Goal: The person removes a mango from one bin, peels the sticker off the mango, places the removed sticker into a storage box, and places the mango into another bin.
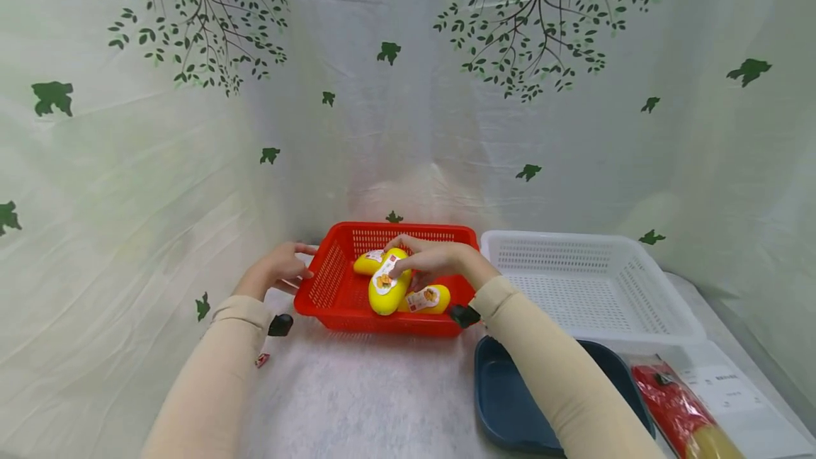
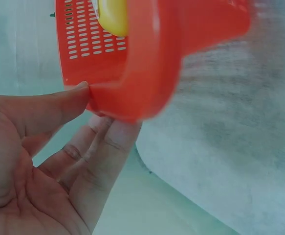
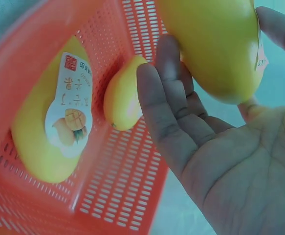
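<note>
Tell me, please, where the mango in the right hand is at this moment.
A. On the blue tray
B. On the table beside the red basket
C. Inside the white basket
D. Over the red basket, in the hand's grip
D: the right hand grips the mango above the red basket, where two other mangoes lie.

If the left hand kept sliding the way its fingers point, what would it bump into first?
Nothing new: the left hand already meets the red basket. Its thumb presses the near-left corner rim and the fingers lie just beneath. Pushing on would probably shove the basket along.
</note>
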Tool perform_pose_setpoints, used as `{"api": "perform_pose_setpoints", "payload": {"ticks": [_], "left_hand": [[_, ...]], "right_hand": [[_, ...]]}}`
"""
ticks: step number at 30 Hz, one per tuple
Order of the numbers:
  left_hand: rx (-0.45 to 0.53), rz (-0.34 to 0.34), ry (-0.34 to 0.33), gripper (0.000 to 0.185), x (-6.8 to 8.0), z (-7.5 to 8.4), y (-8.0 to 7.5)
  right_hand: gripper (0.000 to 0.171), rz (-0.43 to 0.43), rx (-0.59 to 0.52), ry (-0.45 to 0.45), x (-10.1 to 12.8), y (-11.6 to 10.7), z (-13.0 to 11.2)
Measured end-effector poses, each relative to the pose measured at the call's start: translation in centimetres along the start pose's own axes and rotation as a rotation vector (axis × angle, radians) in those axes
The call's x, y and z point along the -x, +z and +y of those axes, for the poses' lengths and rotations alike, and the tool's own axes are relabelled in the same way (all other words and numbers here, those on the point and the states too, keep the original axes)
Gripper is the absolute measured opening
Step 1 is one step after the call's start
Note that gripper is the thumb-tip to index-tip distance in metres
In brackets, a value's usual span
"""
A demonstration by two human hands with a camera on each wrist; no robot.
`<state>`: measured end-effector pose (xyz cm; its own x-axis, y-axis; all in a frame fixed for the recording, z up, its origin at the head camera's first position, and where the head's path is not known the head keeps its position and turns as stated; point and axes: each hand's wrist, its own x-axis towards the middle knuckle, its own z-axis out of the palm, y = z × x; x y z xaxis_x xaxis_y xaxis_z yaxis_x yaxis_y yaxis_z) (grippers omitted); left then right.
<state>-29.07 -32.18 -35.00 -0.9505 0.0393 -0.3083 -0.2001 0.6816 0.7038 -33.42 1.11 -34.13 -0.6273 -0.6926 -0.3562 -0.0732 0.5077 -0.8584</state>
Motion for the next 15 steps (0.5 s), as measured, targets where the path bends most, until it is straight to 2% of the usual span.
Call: {"api": "perform_pose_setpoints", "payload": {"ticks": [15], "left_hand": [[0.11, -0.062, 0.058, 0.063, 2.1, -2.1, 0.0]], "right_hand": [[0.058, 0.109, 0.113, -0.078, 2.7, 0.5, 1.1]]}}
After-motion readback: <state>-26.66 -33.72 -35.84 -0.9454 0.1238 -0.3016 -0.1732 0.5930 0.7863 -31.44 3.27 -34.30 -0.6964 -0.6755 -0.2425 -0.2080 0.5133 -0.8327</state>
